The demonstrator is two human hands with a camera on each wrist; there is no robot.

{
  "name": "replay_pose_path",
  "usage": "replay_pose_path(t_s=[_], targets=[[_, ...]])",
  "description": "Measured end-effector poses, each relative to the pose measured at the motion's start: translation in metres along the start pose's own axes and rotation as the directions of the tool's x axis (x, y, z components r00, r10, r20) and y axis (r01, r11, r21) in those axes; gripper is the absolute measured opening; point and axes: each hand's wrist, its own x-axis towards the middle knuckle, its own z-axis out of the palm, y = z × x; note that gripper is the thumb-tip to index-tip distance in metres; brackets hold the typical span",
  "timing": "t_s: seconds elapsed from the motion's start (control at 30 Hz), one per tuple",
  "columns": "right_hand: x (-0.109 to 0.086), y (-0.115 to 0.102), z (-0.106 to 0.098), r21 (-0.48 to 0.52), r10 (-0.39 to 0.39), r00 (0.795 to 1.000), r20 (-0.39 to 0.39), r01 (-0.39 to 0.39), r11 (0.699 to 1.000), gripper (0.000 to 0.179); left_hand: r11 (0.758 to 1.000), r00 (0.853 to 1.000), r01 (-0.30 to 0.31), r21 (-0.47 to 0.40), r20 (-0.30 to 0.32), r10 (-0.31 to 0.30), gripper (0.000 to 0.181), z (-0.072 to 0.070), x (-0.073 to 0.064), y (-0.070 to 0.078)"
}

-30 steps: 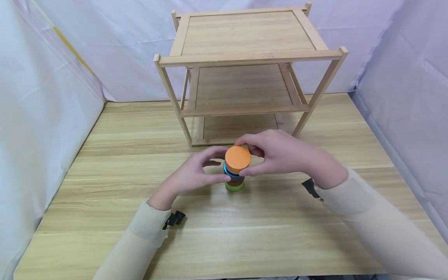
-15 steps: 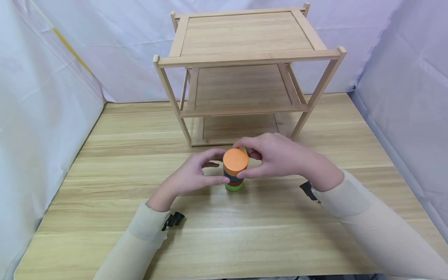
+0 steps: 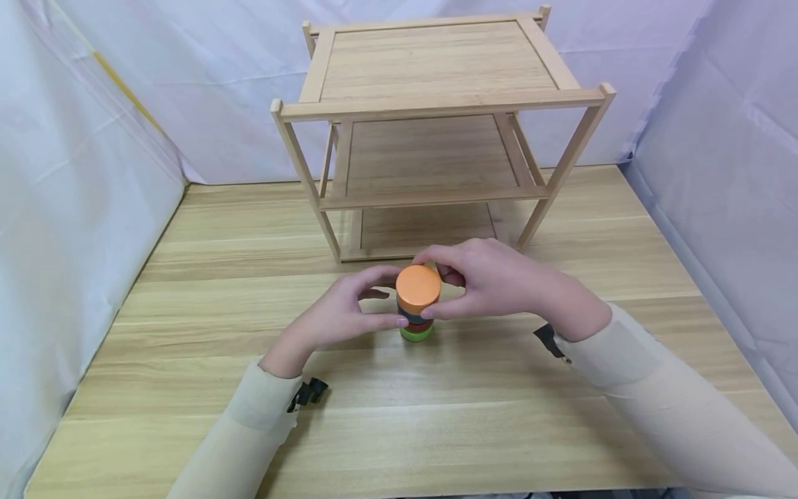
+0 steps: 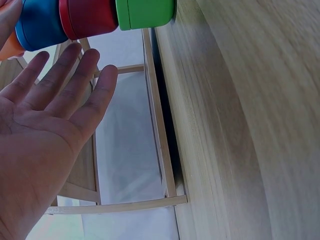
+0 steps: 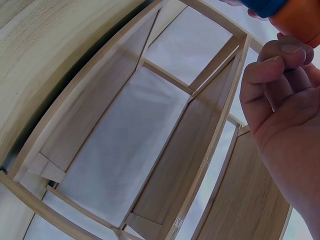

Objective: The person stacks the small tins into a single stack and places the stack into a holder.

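Small round tins stand in a column on the table: a green tin (image 4: 145,13) at the bottom, then a red tin (image 4: 89,19), a blue tin (image 4: 41,25), and an orange tin (image 3: 418,284) on top. My right hand (image 3: 483,278) grips the orange tin, thumb in front and index finger behind. From the other side my left hand (image 3: 339,308) holds the blue tin between thumb and index finger. Its remaining fingers extend fairly straight beside the column in the left wrist view. In the right wrist view the other right fingers curl under the orange tin's side.
A three-tier wooden shelf (image 3: 436,104) stands right behind the tins, its front lower rail near my fingertips. White cloth (image 3: 75,208) hangs at the sides and back. The wooden table (image 3: 399,430) extends toward me and ends at a front edge.
My right hand has lowered the orange tin and shifted it slightly left, so it now sits square over the blue tin. The left hand has barely moved.
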Motion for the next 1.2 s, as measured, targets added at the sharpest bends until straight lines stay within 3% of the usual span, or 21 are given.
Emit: replay_pose_path(t_s=[0.33,0.77,1.03,1.2], targets=[[-0.002,0.003,0.000,-0.012,-0.015,1.000,-0.008,0.015,1.000,0.055,1.000,1.000,-0.002,0.005,-0.005,0.002,0.062,-0.001,-0.001,0.000],[-0.011,0.021,0.010,0.001,0.065,0.994,0.090,-0.065,0.998,0.065,1.000,1.000,0.015,-0.006,-0.026,-0.015,0.061,-0.006,-0.005,-0.001],[-0.014,0.041,0.029,0.152,0.104,0.977,0.186,-0.133,0.979,0.079,1.000,0.999,0.022,0.002,-0.032,-0.022,0.062,-0.006,-0.006,-0.001],[-0.014,0.049,0.043,0.283,0.159,0.952,0.261,-0.233,0.930,0.092,1.000,0.999,0.028,-0.002,-0.035,-0.028,0.061,-0.007,-0.006,-0.001]])
